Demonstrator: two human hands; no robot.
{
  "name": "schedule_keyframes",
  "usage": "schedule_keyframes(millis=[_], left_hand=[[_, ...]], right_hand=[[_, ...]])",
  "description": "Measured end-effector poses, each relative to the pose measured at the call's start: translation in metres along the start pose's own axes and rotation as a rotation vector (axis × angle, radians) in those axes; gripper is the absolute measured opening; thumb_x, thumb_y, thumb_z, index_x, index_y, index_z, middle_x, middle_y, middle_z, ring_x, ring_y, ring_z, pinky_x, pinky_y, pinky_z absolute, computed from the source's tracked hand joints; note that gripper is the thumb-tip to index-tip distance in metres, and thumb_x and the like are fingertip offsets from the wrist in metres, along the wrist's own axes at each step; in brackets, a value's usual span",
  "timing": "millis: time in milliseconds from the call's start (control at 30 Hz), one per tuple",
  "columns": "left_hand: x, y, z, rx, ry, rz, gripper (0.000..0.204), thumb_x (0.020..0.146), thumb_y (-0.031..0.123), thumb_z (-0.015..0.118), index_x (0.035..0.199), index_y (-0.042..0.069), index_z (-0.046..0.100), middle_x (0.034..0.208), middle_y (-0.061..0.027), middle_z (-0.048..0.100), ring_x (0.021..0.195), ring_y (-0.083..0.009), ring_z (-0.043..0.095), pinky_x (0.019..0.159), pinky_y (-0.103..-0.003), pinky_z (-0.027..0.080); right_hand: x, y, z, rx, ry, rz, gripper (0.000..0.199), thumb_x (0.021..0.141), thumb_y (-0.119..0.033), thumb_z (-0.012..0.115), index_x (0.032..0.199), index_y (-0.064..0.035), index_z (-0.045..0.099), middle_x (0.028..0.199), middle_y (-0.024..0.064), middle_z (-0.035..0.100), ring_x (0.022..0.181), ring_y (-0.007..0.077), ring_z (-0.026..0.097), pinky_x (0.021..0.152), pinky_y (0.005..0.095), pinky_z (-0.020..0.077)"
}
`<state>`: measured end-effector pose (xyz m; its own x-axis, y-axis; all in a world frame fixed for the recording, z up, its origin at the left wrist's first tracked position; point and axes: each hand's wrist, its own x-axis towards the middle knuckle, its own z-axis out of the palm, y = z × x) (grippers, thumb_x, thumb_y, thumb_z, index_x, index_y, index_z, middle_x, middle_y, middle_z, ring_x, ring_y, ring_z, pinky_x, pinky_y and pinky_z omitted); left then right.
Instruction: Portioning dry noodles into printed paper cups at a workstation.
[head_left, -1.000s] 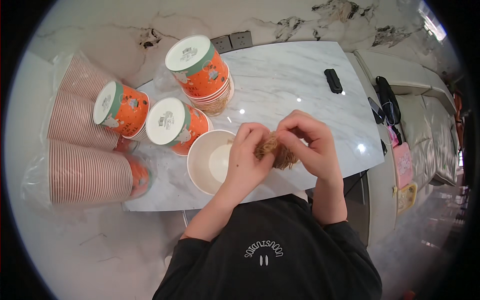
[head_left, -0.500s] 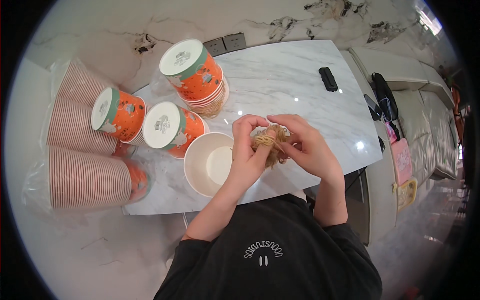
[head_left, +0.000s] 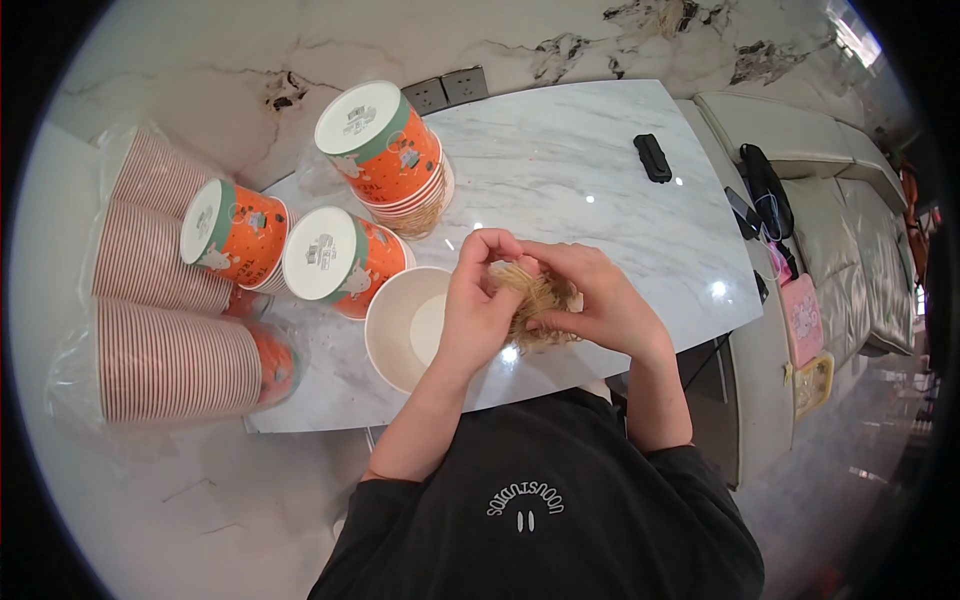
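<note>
Both my hands meet above the near middle of the table. A clump of thin, tan, looped strands is between them; its exact kind is unclear. My left hand curls around the left side of it, fingers bent and partly hidden. From the right, my right hand grips it, thumb laid across the strands and fingers over the top. Just left of my left hand, an open white paper bucket faces up with nothing visible inside. Its right rim is hidden behind my hand and forearm.
Upside-down orange paper buckets stand on the left: a tall stack with tan strands at its rims, and two shorter ones. Plastic-wrapped bucket sleeves lie beyond. A black case rests on the marble-patterned table; a sofa stands right.
My fingers have shifted around the tan strands, which now spread wider and hang lower. My right thumb has come across their front. The buckets keep their places.
</note>
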<state>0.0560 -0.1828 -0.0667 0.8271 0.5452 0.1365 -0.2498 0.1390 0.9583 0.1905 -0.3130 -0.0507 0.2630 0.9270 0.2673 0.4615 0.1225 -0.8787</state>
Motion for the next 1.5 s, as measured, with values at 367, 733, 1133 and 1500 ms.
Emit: schedule_keyframes(millis=[367, 733, 1133, 1500], left_hand=[[-0.009, 0.001, -0.023, -0.323, 0.136, -0.157, 0.022, 0.104, 0.014, 0.063, 0.121, 0.011, 0.049, 0.098, -0.0021, 0.064, 0.088, -0.0093, 0.062, 0.079, -0.024, 0.051], [-0.017, 0.023, -0.028, -0.682, -0.068, -0.499, 0.046, 0.095, -0.004, 0.059, 0.135, 0.012, 0.043, 0.123, -0.0133, 0.062, 0.079, -0.0112, 0.065, 0.059, -0.02, 0.044], [-0.018, 0.034, -0.028, -0.402, 0.107, -0.149, 0.036, 0.091, -0.008, 0.063, 0.119, 0.011, 0.049, 0.116, -0.0039, 0.054, 0.072, -0.0031, 0.049, 0.06, -0.019, 0.037], [-0.017, 0.045, -0.027, -0.239, 0.135, -0.177, 0.016, 0.106, 0.015, 0.058, 0.119, 0.005, 0.057, 0.074, -0.0007, 0.065, 0.05, -0.0062, 0.056, 0.046, -0.018, 0.034]], right_hand=[[-0.005, -0.007, 0.006, 0.019, 0.228, 0.119, 0.029, 0.089, -0.011, 0.078, 0.112, -0.0032, 0.064, 0.091, 0.0066, 0.066, 0.084, 0.0194, 0.063, 0.078, 0.0315, 0.0509], [-0.006, 0.004, 0.02, 0.234, 0.6, -0.113, 0.019, 0.1, -0.004, 0.064, 0.113, -0.0002, 0.051, 0.087, 0.003, 0.062, 0.074, 0.0064, 0.056, 0.066, 0.0224, 0.046], [-0.013, 0.002, 0.019, 0.541, 0.563, -0.087, 0.014, 0.106, -0.016, 0.059, 0.104, -0.0033, 0.053, 0.085, -0.0039, 0.056, 0.074, 0.0015, 0.045, 0.066, 0.0179, 0.037], [-0.016, 0.005, 0.007, 0.253, 0.365, -0.011, 0.017, 0.092, -0.008, 0.073, 0.104, -0.003, 0.063, 0.096, 0.0027, 0.065, 0.086, 0.0097, 0.058, 0.075, 0.0231, 0.0452]])
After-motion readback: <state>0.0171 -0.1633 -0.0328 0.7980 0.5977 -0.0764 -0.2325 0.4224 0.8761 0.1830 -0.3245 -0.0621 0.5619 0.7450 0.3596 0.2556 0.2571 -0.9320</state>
